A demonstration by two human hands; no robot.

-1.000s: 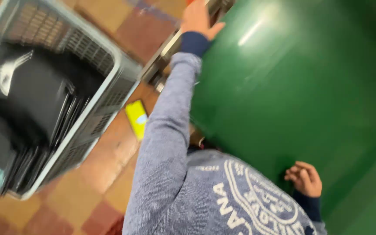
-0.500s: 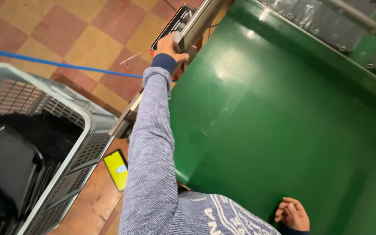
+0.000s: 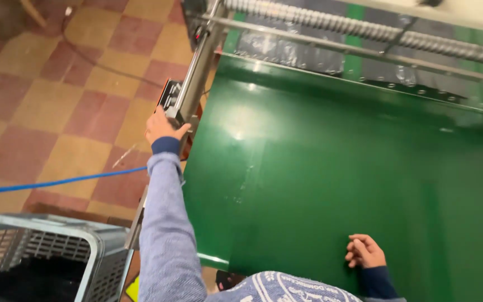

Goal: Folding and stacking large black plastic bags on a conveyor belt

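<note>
Control panel (image 3: 170, 96) on the metal rail (image 3: 197, 67) is touched by the left hand (image 3: 162, 126), its grip unclear; right hand (image 3: 365, 251) rests loosely curled on the green belt (image 3: 331, 162)

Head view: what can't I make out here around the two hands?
- Control box: its face is turned edge-on; the left hand covers its lower end.
- Right hand: fingers curled on the green table, palm side hidden.
- Basket: cut off by the bottom edge; contents just a dark mass.
</note>
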